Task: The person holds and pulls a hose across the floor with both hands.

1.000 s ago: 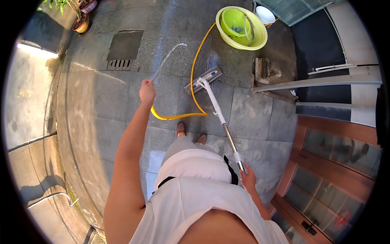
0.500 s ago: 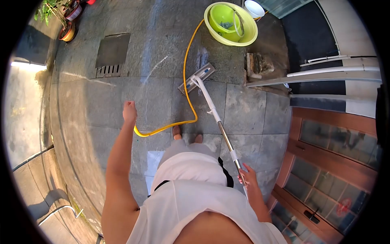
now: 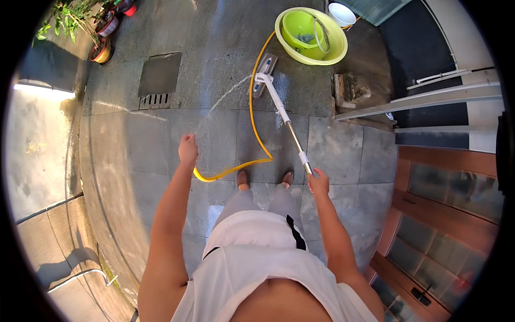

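My left hand (image 3: 188, 148) is closed in a fist round the yellow hose (image 3: 253, 115), whose near end runs up beside my wrist. The hose loops over the paving and crosses by the mop's head. My right hand (image 3: 319, 182) grips the upper part of a flat mop's pole (image 3: 294, 137), white and metallic. The mop's flat grey head (image 3: 265, 74) rests on the wet ground ahead, turned nearly lengthwise. A thin white streak, like a water jet, slants over the ground between my left hand and the mop head.
A large yellow-green basin (image 3: 337, 52) holds a green bucket (image 3: 296, 27), with a white bowl (image 3: 341, 14) behind. At left are a drain grate (image 3: 155, 101) and potted plants (image 3: 101, 51). Brown framed doors (image 3: 410, 198) and a metal rail (image 3: 418, 103) stand at right.
The mop has been pushed forward, its head swinging from slanted to nearly lengthwise. My right hand has moved forward with the pole. My left hand still holds the hose.
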Action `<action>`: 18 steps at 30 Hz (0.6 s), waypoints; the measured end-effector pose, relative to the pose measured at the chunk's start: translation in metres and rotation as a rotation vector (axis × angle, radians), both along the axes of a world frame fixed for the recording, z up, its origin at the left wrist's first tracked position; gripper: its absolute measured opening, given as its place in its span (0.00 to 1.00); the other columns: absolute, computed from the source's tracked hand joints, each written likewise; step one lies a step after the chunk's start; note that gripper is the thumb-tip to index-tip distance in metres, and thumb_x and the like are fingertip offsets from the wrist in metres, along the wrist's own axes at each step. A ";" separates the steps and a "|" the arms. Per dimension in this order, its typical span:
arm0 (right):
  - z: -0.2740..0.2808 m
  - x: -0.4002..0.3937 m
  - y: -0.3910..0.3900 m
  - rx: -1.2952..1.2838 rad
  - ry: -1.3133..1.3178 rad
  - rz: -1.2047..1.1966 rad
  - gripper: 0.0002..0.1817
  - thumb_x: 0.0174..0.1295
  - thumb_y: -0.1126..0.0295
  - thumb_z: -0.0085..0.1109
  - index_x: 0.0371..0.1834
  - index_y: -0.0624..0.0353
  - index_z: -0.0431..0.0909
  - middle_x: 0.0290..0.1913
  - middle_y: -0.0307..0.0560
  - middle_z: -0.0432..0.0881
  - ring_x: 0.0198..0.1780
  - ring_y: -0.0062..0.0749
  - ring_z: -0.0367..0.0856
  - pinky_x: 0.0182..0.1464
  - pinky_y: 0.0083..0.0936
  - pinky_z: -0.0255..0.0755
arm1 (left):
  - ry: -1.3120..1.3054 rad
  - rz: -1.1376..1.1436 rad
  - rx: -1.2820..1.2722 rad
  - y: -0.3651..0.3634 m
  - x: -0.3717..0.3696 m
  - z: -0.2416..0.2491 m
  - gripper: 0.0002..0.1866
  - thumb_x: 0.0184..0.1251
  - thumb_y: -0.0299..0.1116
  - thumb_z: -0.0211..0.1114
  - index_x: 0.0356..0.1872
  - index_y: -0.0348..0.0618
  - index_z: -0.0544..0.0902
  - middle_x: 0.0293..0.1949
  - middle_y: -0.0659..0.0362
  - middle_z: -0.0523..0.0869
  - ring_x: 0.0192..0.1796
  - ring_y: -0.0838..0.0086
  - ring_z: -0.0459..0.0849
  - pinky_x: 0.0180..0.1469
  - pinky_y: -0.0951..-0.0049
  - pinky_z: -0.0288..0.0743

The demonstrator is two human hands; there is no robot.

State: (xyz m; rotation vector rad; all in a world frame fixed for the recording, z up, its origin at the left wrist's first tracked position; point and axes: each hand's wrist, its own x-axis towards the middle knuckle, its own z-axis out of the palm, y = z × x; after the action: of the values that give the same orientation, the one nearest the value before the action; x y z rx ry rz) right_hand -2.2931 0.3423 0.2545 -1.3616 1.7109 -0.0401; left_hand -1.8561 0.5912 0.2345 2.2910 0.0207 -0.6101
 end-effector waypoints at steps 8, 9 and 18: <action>0.074 -0.073 -0.083 0.205 -0.121 -0.022 0.23 0.58 0.73 0.63 0.59 0.55 0.74 0.19 0.42 0.76 0.15 0.22 0.71 0.13 0.21 0.59 | -0.060 0.124 0.104 0.014 -0.048 0.045 0.15 0.70 0.44 0.56 0.43 0.43 0.77 0.28 0.52 0.83 0.26 0.63 0.82 0.29 0.63 0.74; 0.084 -0.091 -0.088 0.202 -0.130 -0.037 0.25 0.58 0.74 0.63 0.61 0.55 0.72 0.18 0.42 0.75 0.14 0.22 0.71 0.12 0.21 0.58 | -0.146 0.102 0.149 0.025 -0.048 0.024 0.15 0.70 0.45 0.56 0.43 0.43 0.77 0.31 0.50 0.84 0.31 0.61 0.84 0.35 0.61 0.76; 0.142 -0.200 -0.063 0.313 -0.176 -0.175 0.24 0.61 0.74 0.60 0.62 0.56 0.71 0.18 0.42 0.75 0.14 0.21 0.70 0.13 0.19 0.58 | -0.060 0.299 0.140 -0.002 -0.128 0.057 0.16 0.70 0.46 0.54 0.44 0.43 0.77 0.37 0.46 0.85 0.40 0.52 0.84 0.44 0.58 0.75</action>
State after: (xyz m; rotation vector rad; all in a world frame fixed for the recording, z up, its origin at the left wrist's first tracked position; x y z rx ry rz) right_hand -2.4928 0.2795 0.3966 -0.9491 1.6061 0.0088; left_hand -1.9837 0.5890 0.2914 2.3767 0.3807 -0.3950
